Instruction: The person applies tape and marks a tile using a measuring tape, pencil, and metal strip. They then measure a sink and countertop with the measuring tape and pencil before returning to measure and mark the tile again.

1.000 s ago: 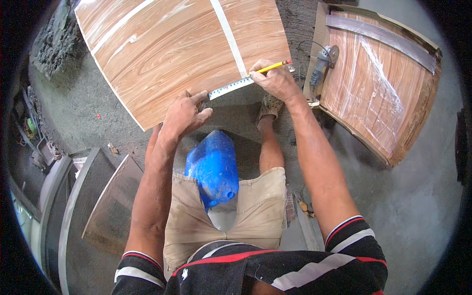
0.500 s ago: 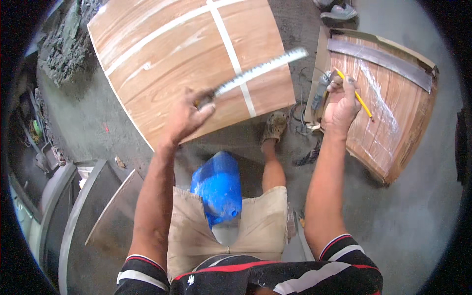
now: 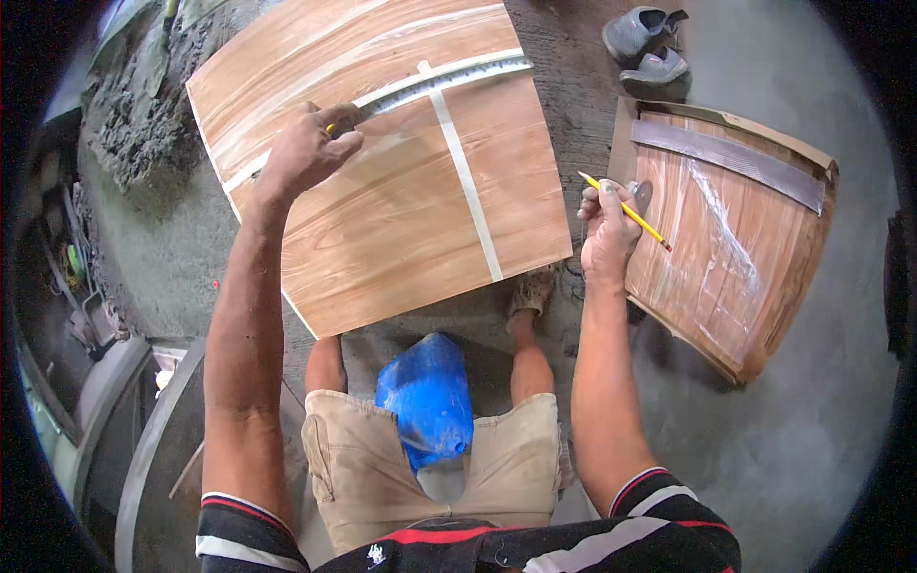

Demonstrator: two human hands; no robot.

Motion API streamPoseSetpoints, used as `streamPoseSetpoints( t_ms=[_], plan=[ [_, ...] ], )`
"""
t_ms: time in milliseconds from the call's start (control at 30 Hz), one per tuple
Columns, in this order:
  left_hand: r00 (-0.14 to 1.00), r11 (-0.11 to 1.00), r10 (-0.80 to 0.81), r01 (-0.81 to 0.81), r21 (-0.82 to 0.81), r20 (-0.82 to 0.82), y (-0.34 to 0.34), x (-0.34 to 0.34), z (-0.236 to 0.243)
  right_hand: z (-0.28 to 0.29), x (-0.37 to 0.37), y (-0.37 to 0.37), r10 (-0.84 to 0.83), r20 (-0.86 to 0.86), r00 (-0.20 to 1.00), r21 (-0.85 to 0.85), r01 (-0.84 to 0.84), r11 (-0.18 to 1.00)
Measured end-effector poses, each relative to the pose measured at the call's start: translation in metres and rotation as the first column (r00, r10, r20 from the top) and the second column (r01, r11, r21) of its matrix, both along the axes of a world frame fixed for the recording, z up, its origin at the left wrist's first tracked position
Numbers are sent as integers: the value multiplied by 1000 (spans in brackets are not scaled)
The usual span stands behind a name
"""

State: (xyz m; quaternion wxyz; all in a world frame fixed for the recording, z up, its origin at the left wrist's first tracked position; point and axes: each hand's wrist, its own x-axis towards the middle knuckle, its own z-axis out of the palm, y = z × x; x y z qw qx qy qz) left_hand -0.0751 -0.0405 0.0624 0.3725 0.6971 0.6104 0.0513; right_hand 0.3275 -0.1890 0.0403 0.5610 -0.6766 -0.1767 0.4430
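My left hand (image 3: 310, 153) is closed round the case of a tape measure (image 3: 449, 81), over the left part of a large wood-grain panel (image 3: 401, 210). The white blade is drawn out to the right and follows a white strip across the panel, its end near the panel's right edge. A second white strip (image 3: 465, 181) runs from it down to the near edge. To the right of the panel, my right hand (image 3: 608, 239) grips a yellow pencil (image 3: 651, 229) between thumb and fingers, with the point up and to the left.
Right of me lies an open carton of wood-grain pieces (image 3: 712, 239) under torn clear plastic. Grey shoes (image 3: 650, 53) stand beyond it. A blue plastic container (image 3: 425, 396) is between my legs. Wet mortar (image 3: 134, 134) is heaped far left; curved-looking slabs (image 3: 158, 449) stand near left.
My left hand has moved left and away from me, bringing the blade from a slant above the panel onto the white strip. My right hand has shifted left and nearer with the pencil.
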Motion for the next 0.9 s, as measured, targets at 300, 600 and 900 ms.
streamPoseSetpoints(
  t_ms=[300, 600, 900],
  plan=[
    [994, 999, -35, 33, -19, -102, 7, 2, -9, -7, -27, 54, 134, 0, 991, 21, -134, 991],
    [989, 984, -64, 40, -174, -134, 21, 4, -9, -32, -118, 181, 645, 569, 510, -71, -752, 656],
    [991, 976, -85, 62, -207, -104, 28, -3, -11, -44, -121, 222, 776, 562, 287, -323, -787, 525]
  ],
)
